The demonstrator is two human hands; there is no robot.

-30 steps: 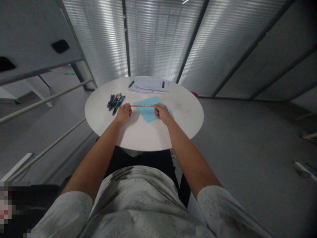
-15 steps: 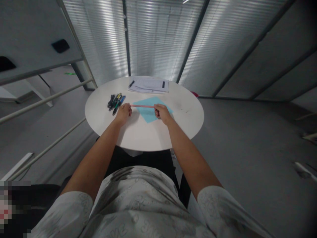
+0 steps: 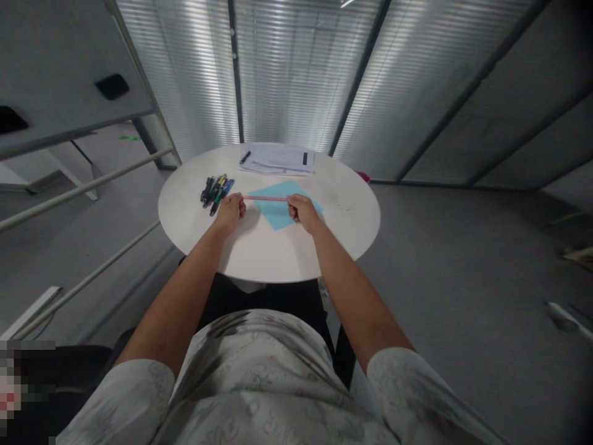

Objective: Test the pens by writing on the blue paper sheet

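A thin, straight pink strip [image 3: 265, 198] stretches between my two hands, above the table; whether it is paper, a band or a stick I cannot tell. My left hand [image 3: 230, 212] is closed on its left end, close beside a pile of pens [image 3: 215, 192]. Its right end is pinched in my right hand [image 3: 302, 212], which is over the right part of a light blue sheet of paper [image 3: 277, 216]. That sheet lies turned like a diamond on the white table, partly covered by the strip and my right hand.
The round white table [image 3: 269, 256] carries a stack of white papers [image 3: 278, 159] at its far side, with a black pen [image 3: 245, 157] on it. Blinds [image 3: 287, 74] rise behind the table. To the left runs a pale metal rail [image 3: 92, 184].
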